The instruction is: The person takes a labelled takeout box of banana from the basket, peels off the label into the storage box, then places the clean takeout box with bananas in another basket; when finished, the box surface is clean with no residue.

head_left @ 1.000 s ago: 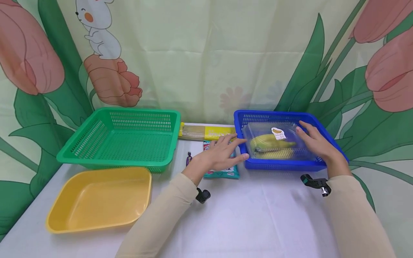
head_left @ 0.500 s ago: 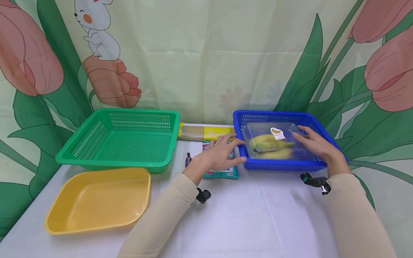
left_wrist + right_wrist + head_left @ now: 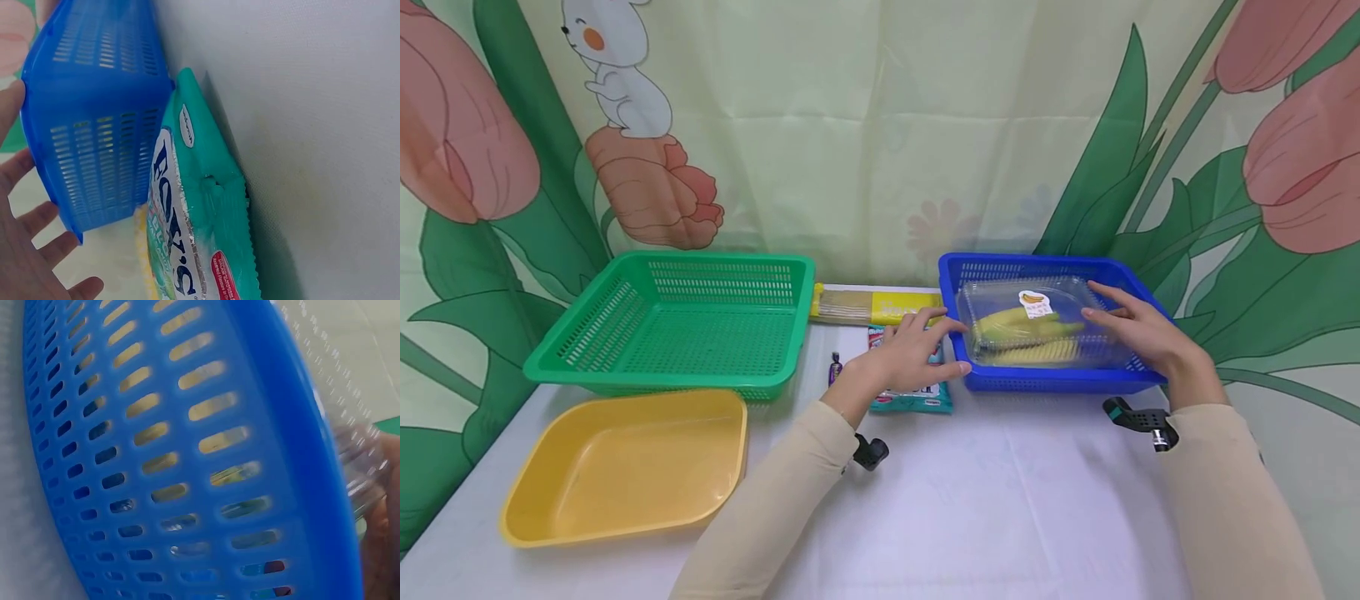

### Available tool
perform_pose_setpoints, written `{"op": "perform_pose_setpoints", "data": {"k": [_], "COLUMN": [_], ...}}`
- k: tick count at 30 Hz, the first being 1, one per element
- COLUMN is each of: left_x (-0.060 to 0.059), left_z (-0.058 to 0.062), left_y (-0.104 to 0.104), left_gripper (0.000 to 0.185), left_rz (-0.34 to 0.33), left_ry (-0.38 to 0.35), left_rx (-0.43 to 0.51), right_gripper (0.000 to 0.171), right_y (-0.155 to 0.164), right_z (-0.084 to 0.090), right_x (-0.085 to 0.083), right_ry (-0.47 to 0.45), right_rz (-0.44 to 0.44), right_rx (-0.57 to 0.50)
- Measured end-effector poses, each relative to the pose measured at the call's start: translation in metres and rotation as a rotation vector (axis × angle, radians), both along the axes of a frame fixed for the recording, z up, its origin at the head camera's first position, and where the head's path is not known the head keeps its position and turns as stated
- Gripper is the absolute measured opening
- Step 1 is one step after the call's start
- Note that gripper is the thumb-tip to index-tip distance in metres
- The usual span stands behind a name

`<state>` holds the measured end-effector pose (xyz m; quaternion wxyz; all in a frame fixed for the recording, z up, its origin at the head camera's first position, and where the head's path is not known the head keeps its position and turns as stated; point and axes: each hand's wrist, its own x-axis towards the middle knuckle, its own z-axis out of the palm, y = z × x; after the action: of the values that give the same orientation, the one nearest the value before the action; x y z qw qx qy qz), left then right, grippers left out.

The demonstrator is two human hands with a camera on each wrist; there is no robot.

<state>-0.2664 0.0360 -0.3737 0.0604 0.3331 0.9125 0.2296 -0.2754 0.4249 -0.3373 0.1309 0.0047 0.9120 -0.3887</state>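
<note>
On the white table (image 3: 1000,500), at its far right, sits the blue basket (image 3: 955,275), and inside it lies the clear plastic box of bananas (image 3: 1037,329) that I am dealing with. My right hand (image 3: 1138,333) rests on the box's right end, fingers spread and only gently bent over the lid, touching it rather than clamping it. My left hand (image 3: 906,354) is at the basket's left corner, fingers straight and relaxed, thumb near the blue wall, hovering above the teal snack packet (image 3: 913,392) that lies just beside the basket; I cannot tell whether my fingertips touch the box yet. I judge I am at the point of taking hold of the box from both ends. The next move, as I see it, calls for bringing my left fingers over the rim to the box's left end, then pressing lightly from both sides, since the thin lid looks likely to flex.
</note>
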Motion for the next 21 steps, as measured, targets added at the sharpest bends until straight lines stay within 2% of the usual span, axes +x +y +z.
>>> {"op": "perform_pose_setpoints", "data": {"k": [6, 10, 15, 21], "left_x": [0.001, 0.003, 0.003, 0.003], "left_z": [0.001, 0.003, 0.007, 0.015], "left_y": [-0.001, 0.0, 0.0, -0.006], "left_gripper": [0.065, 0.067, 0.078, 0.086], "left_rz": [0.002, 0.003, 0.009, 0.017], "left_ry": [0.008, 0.015, 0.04, 0.012], "left_rx": [-0.006, -0.012, -0.029, -0.033], "right_gripper": [0.08, 0.075, 0.069, 0.065], "right_y": [-0.004, -0.008, -0.01, -0.011], "right_z": [-0.001, 0.004, 0.013, 0.028], "right_x": [0.001, 0.004, 0.013, 0.026], "right_ry": [0.061, 0.132, 0.211, 0.285], "right_rz": [-0.054, -0.091, -0.129, -0.154], "right_rx": [-0.083, -0.054, -0.021, -0.011]}}
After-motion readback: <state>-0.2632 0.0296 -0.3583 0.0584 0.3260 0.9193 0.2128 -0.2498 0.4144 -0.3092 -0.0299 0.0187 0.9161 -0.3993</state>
